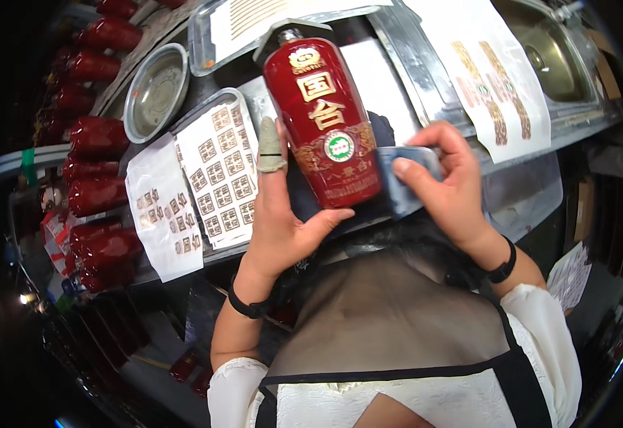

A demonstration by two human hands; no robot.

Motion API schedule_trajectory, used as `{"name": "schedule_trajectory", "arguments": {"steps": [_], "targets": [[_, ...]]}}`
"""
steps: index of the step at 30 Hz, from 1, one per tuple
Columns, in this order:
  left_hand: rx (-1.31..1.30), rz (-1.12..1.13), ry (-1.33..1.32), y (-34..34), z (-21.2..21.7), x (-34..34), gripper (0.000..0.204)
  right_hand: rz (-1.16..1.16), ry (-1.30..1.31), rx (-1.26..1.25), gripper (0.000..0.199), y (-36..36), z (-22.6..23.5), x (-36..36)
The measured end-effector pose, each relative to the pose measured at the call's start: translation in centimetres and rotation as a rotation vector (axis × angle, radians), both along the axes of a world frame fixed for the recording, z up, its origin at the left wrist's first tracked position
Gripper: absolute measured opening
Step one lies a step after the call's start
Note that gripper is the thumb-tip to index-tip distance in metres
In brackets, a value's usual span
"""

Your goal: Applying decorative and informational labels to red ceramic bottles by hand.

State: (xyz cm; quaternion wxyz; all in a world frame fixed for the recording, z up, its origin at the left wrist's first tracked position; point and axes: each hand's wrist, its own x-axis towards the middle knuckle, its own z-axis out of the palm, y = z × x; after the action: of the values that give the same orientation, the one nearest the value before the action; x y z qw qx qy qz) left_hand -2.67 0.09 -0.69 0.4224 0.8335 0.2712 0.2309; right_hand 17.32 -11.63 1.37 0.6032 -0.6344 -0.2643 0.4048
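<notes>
A glossy red bottle (318, 85) with gold lettering and a round green-and-white emblem lies tilted in front of me, its neck away from me. My left hand (281, 225) holds it along the left side, with the thumb at the base. A grey-green cover (271, 146) with a dark band sits on one of its fingers. My right hand (443, 189) pinches a flat blue-grey pad (400, 189) between thumb and fingers, beside the bottle's lower right edge. Whether the pad is cloth or something stiffer I cannot tell.
Sheets of gold-brown stickers (215, 178) lie on a tray to the left, near a metal bowl (156, 93). Several red bottles (97, 139) line the far left. At right are a sheet with ornate strips (493, 93) and a metal sink (557, 57).
</notes>
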Motion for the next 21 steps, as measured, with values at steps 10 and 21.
{"name": "schedule_trajectory", "arguments": {"steps": [10, 21], "targets": [[0.245, 0.059, 0.019, 0.1, 1.2, 2.0, 0.13, -0.038, -0.058, -0.061, 0.017, -0.1, -1.1, 1.6], [0.425, 0.066, -0.021, -0.1, 3.5, 2.3, 0.107, -0.006, 0.223, 0.104, 0.012, 3.5, 0.2, 7.2]]}}
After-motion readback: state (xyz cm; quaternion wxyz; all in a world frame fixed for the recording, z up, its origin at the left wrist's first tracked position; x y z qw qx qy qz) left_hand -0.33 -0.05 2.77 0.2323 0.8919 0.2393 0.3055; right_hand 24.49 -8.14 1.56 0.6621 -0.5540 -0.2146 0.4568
